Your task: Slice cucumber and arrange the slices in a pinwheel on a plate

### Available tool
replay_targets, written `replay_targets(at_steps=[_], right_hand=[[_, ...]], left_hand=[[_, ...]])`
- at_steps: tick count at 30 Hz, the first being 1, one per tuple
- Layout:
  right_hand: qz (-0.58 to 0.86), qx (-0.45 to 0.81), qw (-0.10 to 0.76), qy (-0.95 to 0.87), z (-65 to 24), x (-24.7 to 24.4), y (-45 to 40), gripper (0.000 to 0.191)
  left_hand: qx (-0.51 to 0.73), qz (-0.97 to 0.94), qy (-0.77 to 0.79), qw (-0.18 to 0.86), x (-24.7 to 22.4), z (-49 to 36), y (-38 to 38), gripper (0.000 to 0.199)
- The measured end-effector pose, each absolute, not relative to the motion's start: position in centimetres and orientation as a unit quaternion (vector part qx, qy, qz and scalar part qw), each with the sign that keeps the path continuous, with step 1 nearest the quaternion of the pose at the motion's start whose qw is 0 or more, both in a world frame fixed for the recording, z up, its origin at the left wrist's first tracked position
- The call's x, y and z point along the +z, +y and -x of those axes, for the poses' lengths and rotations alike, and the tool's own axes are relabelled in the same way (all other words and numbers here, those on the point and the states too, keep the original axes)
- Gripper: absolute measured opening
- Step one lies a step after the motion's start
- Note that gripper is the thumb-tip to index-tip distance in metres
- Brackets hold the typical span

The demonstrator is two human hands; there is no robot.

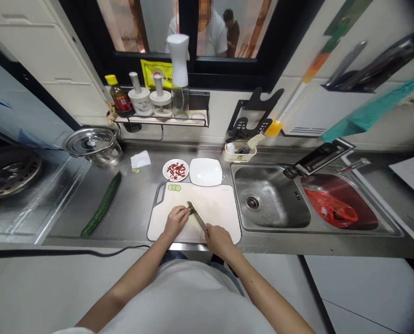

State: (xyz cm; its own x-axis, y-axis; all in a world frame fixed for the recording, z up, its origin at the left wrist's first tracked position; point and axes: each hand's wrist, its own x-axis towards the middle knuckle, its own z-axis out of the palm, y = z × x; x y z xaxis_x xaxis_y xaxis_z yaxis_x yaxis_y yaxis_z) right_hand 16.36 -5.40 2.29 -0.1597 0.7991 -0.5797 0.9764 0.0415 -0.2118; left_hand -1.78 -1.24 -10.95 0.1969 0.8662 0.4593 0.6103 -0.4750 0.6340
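A: What are the two hands doing at the board?

B: The left hand (176,221) has its fingers drawn together on a small dark-green piece of cucumber (192,211), pressing it down near the middle of a white rectangular cutting board (224,208) with a grey edge and a grey loop handle. Much of the piece is hidden by the fingers.

A: And the right?

B: The right hand (219,240) is closed around the handle of a steel-bladed knife (199,218). The blade slants away from the person and toward the left, right by the piece; I can't tell whether the edge touches it.

A: Anything else on the board?

B: Some pale-green round cucumber slices (174,188) overlap in a row at its far left corner, near the loop handle.

A: What stands around it on the tabletop?

B: Just beyond the board are a small round white plate (164,170) with chopped red bits (176,171) on it and, beside that, a white rounded-rectangular plate (206,172). A long dark-green whole cucumber (102,204) lies well to the left on the grey metal tabletop (133,208). To the right is a stainless-steel double sink (272,199), with a red plastic bag (335,208) in its farther basin.
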Motion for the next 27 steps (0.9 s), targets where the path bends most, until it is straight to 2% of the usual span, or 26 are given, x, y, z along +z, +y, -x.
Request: replay_targets(at_steps=[27], right_hand=[[-0.628, -0.283, 0.146, 0.71, -15.3, 1.3, -4.7, 0.032]], left_hand=[[0.402, -0.754, 0.488, 0.179, -11.0, 1.8, -1.2, 0.02]])
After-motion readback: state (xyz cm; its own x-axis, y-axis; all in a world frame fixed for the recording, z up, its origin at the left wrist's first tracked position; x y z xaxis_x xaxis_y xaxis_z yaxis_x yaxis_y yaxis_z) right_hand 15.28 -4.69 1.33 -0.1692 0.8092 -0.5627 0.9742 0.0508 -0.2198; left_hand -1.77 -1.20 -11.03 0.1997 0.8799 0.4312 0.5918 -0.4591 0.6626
